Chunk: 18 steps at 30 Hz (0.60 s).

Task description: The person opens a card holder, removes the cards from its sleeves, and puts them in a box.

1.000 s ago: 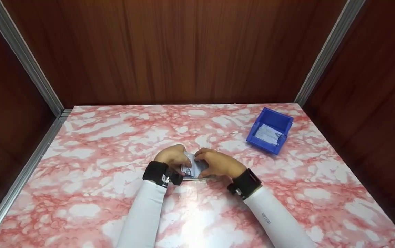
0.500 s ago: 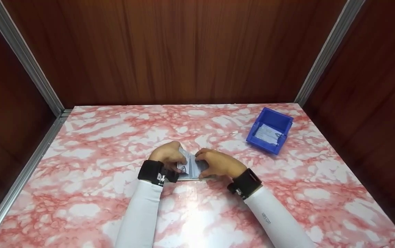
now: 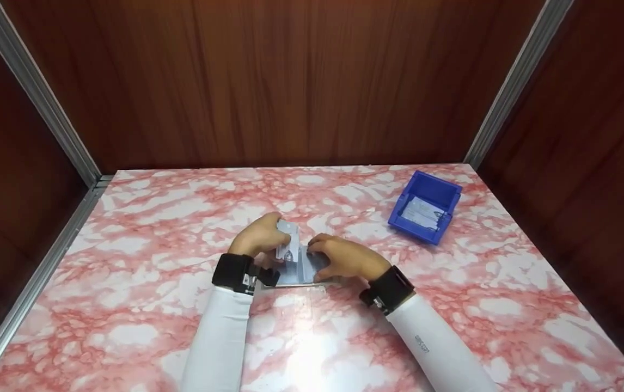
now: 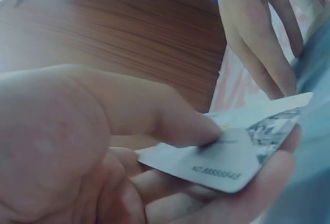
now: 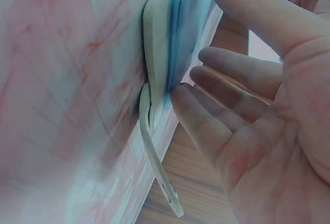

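My left hand [image 3: 259,235] pinches a white printed card [image 4: 221,157] between thumb and fingers. A number and a patterned patch show on the card in the left wrist view. The card is tilted just above the left side of an opened card holder [image 3: 289,277] with clear bluish sleeves. Over the holder's right side is my right hand [image 3: 347,257], thumb at the near edge and fingers at the far edge, holding the sleeve pages. In the right wrist view, the pale cover [image 5: 156,44] lies on the table, its strap [image 5: 160,167] sticking out loose.
A blue bin [image 3: 433,188] with white cards [image 3: 423,212] inside stands at the back right of the red-and-white marbled table [image 3: 154,239]. Brown wood-look panels [image 3: 268,81] close off the back and both sides.
My left hand has moved left and away from me with the card, which now sits further toward the back. More of the holder's left sleeve shows. The right hand stays in place.
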Each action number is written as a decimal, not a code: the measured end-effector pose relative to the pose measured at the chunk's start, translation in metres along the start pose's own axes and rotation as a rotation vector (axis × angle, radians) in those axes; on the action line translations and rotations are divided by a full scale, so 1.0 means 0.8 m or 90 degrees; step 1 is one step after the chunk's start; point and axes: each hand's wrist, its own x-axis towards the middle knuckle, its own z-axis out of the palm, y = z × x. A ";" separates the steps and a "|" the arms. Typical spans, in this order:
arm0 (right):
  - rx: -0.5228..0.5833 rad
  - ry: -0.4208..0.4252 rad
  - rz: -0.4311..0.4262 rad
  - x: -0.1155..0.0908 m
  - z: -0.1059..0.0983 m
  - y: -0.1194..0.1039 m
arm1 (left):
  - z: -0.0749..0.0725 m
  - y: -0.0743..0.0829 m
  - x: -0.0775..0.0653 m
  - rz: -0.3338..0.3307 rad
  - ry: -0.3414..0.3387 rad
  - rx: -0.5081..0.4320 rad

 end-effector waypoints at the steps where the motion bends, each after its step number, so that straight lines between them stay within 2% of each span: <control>1: 0.005 0.007 -0.004 -0.001 -0.002 0.000 | -0.001 0.002 0.000 0.010 0.008 -0.014; 4: 0.043 0.039 -0.007 -0.004 -0.009 0.002 | -0.002 0.008 -0.001 0.049 0.034 -0.061; 9: 0.156 0.121 0.004 -0.011 -0.023 0.004 | -0.003 0.025 -0.005 0.105 0.073 -0.144; 13: 0.209 0.205 0.002 -0.014 -0.034 0.000 | -0.005 0.037 -0.008 0.131 0.096 -0.183; 18: 0.237 0.299 -0.009 -0.016 -0.043 -0.008 | -0.006 0.046 -0.012 0.145 0.092 -0.212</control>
